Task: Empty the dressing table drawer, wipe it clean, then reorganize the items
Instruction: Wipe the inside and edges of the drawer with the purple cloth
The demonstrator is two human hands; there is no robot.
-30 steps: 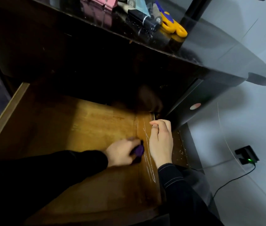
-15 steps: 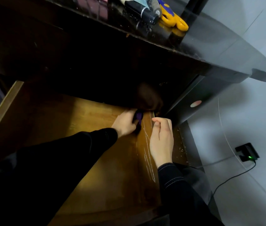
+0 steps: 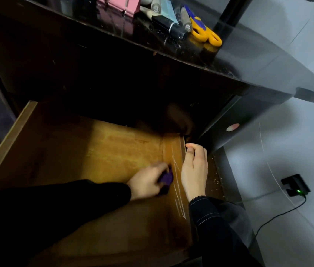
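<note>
**Purple cloth held at the drawer's right wall**

Head view. The drawer point(image 3: 8, 143) stands pulled out beneath the dark worktop point(image 3: 268, 60), with its wooden floor in view. The left grip point(image 3: 145, 183) lies low on that floor, near the drawer's right wall, its fingers curled round a purple cloth point(image 3: 166, 179). The cloth shows past the fingertips on the side toward that wall and appears to rest on the wood. Hand and cloth are both blurred.

White scratch marks point(image 3: 177, 170) run along the inner face of the right wall, just beside the cloth. The right grip point(image 3: 194, 170) sits on top of the same wall, just to the right of the cloth. Its thumb lies along the rim and its fingers curl over the outer side, so it holds the wall. The two grips are near each other but apart, with the scratched face between them.

Above the drawer, the worktop carries yellow-handled scissors point(image 3: 206, 33), a dark tube point(image 3: 173, 27) and a pink item point(image 3: 121, 2). To the right of the drawer, well apart, is a black charger point(image 3: 295, 185) showing a green light.
</note>
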